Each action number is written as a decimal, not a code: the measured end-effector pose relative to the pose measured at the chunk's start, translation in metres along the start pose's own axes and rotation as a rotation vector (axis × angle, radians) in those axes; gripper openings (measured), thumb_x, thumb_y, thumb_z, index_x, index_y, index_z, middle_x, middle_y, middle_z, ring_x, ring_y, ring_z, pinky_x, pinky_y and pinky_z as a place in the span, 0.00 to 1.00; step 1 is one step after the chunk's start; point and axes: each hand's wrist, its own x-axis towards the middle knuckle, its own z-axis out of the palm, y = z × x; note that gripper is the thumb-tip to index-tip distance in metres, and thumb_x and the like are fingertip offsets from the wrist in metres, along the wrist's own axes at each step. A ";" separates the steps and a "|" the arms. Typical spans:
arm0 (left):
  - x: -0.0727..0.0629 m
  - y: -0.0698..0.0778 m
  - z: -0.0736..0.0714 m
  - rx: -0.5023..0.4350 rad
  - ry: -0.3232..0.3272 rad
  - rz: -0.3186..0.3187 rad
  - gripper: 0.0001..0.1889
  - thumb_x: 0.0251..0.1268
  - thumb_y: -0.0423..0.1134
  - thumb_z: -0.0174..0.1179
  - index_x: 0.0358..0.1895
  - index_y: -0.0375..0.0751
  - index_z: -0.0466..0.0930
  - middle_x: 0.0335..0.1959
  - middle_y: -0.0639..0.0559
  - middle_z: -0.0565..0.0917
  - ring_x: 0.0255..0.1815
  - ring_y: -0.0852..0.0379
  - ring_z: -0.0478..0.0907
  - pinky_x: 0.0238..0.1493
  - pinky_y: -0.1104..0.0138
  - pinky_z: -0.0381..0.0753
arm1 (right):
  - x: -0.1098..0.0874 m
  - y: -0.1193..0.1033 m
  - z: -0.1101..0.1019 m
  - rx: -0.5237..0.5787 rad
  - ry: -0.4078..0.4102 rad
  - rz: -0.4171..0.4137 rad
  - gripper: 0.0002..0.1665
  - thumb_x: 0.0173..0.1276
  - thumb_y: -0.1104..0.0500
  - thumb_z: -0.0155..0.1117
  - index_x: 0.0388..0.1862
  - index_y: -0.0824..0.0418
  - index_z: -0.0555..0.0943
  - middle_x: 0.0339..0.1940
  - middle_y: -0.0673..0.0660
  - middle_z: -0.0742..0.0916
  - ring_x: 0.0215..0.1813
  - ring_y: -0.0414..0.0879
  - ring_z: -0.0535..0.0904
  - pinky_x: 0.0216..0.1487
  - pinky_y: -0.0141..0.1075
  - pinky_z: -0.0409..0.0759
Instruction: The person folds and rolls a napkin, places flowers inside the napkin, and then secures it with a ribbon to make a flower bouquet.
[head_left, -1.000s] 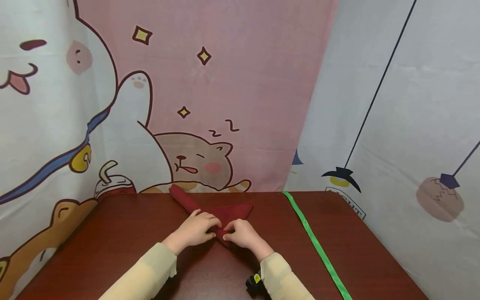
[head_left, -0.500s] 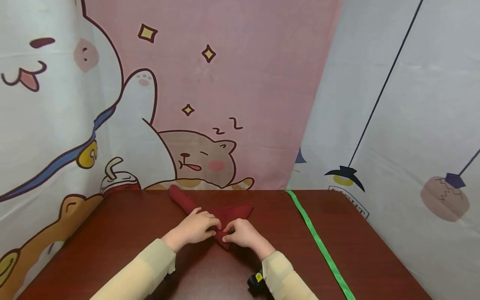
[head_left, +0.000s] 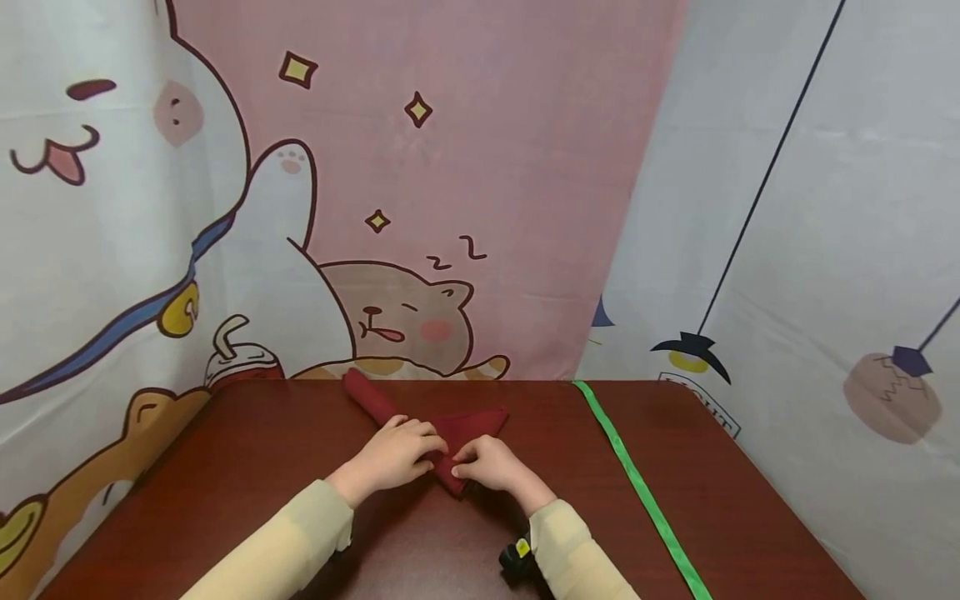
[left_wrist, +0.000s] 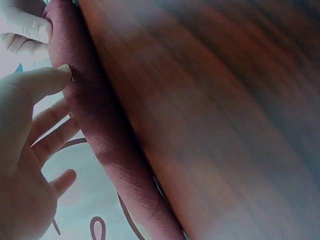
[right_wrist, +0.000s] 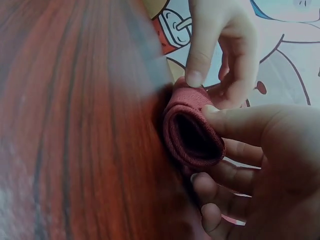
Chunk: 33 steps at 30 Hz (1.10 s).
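Observation:
A dark red cloth [head_left: 463, 429] lies on the table, its near-left edge rolled into a long tube and a flat triangular corner spreading behind. My left hand [head_left: 393, 454] holds the middle of the roll, thumb on the near side and fingers over the far side. Close beside it, my right hand [head_left: 497, 468] pinches the roll near its near right end. In the left wrist view the rolled cloth [left_wrist: 107, 125] runs diagonally, with the left thumb against it. From the right wrist, the roll's hollow, layered end [right_wrist: 172, 137] shows between both hands.
A green ribbon-like strip [head_left: 637, 483] runs along the right part of the brown table [head_left: 262, 467]. A small black object with a yellow mark [head_left: 516, 560] is at the right sleeve cuff. A printed cartoon curtain [head_left: 510, 208] hangs behind the table.
The head view has shifted slightly. Both hands stay on the roll with only small finger movements, and the near end of the roll shows a little more beside the right fingers.

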 end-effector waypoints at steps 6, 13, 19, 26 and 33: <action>-0.001 -0.002 0.002 -0.034 -0.021 -0.022 0.17 0.55 0.38 0.70 0.47 0.53 0.79 0.46 0.58 0.82 0.52 0.55 0.77 0.60 0.43 0.64 | 0.000 0.005 -0.001 0.011 -0.013 0.026 0.09 0.62 0.59 0.68 0.37 0.62 0.88 0.31 0.49 0.87 0.26 0.39 0.73 0.29 0.34 0.73; 0.001 -0.003 0.005 -0.041 -0.013 -0.014 0.17 0.53 0.37 0.71 0.47 0.53 0.82 0.47 0.58 0.81 0.54 0.55 0.76 0.60 0.43 0.64 | 0.000 0.010 -0.005 -0.001 -0.010 0.032 0.10 0.63 0.60 0.65 0.40 0.64 0.87 0.33 0.50 0.87 0.28 0.39 0.73 0.32 0.34 0.73; 0.002 -0.005 0.008 -0.037 -0.007 -0.009 0.18 0.52 0.37 0.71 0.48 0.55 0.82 0.48 0.56 0.80 0.54 0.54 0.75 0.58 0.44 0.65 | -0.001 0.009 -0.005 0.021 0.028 0.046 0.10 0.61 0.61 0.67 0.40 0.63 0.86 0.30 0.49 0.85 0.23 0.39 0.74 0.28 0.34 0.74; 0.004 -0.006 0.011 -0.046 -0.005 -0.023 0.16 0.53 0.39 0.71 0.46 0.55 0.83 0.46 0.57 0.81 0.52 0.54 0.76 0.57 0.45 0.65 | 0.002 0.002 -0.003 0.005 0.113 0.003 0.08 0.56 0.59 0.71 0.35 0.58 0.85 0.27 0.46 0.83 0.30 0.39 0.76 0.33 0.34 0.75; 0.006 -0.007 0.012 -0.054 -0.002 -0.024 0.15 0.54 0.40 0.71 0.46 0.54 0.84 0.46 0.57 0.81 0.52 0.54 0.76 0.55 0.45 0.66 | -0.002 -0.009 0.000 -0.048 0.075 0.007 0.20 0.50 0.50 0.79 0.36 0.60 0.83 0.31 0.49 0.83 0.31 0.40 0.75 0.36 0.36 0.76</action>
